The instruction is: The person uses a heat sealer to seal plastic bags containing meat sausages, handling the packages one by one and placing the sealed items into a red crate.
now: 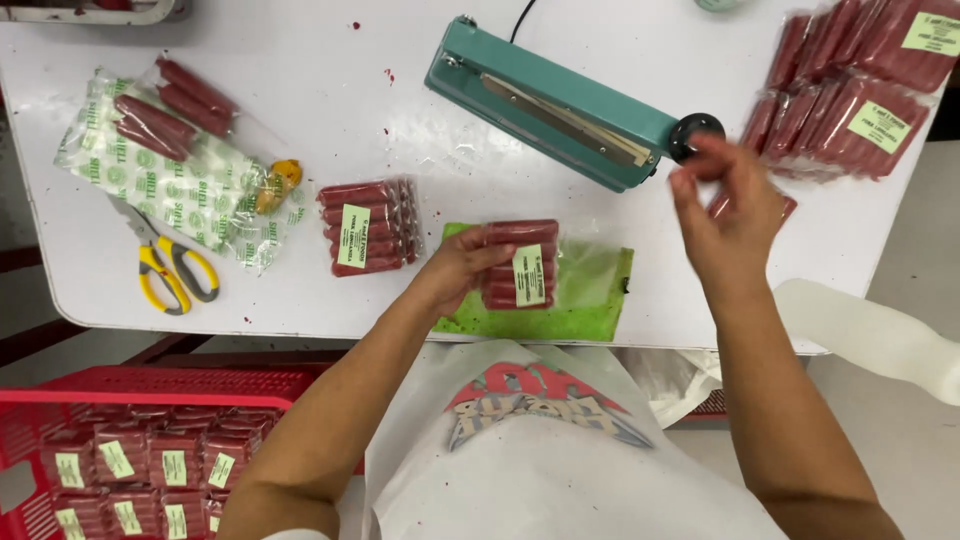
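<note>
Left hand (455,270) is gripping a labelled sausage pack (520,263), fingers wrapped over its left end, holding it down on a green cloth (590,290) at the near edge of the white table (350,110). Right hand (728,205) is hovering just right of that grip, up by the black knob (697,130) of the teal heat sealer (560,105); fingers are curled close together, and I cannot tell whether they are pinching anything (motion blur there).

Relative to the left grip: the sealer is lying just beyond it, lid down. Just left of it, another labelled pack (368,227) is sitting on the table. Further left, a printed bag of loose sausages (175,150) is lying open, with yellow-handled scissors (165,265) beside it. Far right of the grip, beyond the right hand, a pile of labelled packs (860,80) is stacking up. Below the grip, off the table, a red crate (150,385) is holding many more labelled packs.

Judging progress: well along, since plenty of packs are looking finished (crate and pile), but loose sausages are remaining in the bag, so more packing is likely left.
</note>
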